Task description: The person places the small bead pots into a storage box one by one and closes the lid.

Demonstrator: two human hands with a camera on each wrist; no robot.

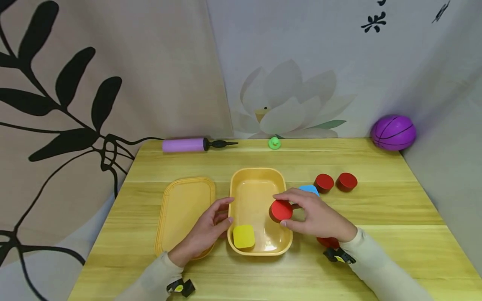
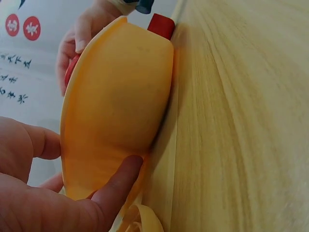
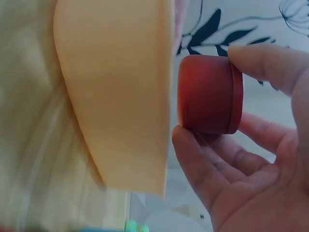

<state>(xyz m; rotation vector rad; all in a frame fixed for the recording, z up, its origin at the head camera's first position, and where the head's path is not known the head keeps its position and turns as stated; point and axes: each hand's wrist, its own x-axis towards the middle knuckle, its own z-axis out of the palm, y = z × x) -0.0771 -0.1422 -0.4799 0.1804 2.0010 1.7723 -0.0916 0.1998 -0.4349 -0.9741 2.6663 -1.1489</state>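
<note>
Wood-grain tabletop, pale printed fabric backdrop: one piece in, one held, four out

Clock centred on the open pale-yellow plastic tub; 12 = away from the person.

Progress: looks early to me. In the tub: one yellow rounded-square block, at 7. In the air: one smooth red cylinder, toward 3, above rim level, not set down.

Hands: right hand pinches that cylinder between thumb and fingers. Left hand grips nothing; fingers extended, touching the tub's outer wall at 9, probably steadying it.

Outside the tub: blue rounded block at 2, partly hidden by the right hand; two red cylinders just past it, also at 2, side by side; one red piece at 4, mostly under the right wrist, shape unclear. Flat yellow plastic lid is off, lying at 9.

Around: lavender hand pump between 10 and 11, small round green toy at 12, purple basketball-style ball at 2. All well apart from the tub, none blocking it.

In the way: right wrist over the 4 o'clock red piece; left hand and forearm over part of the lid.
</note>
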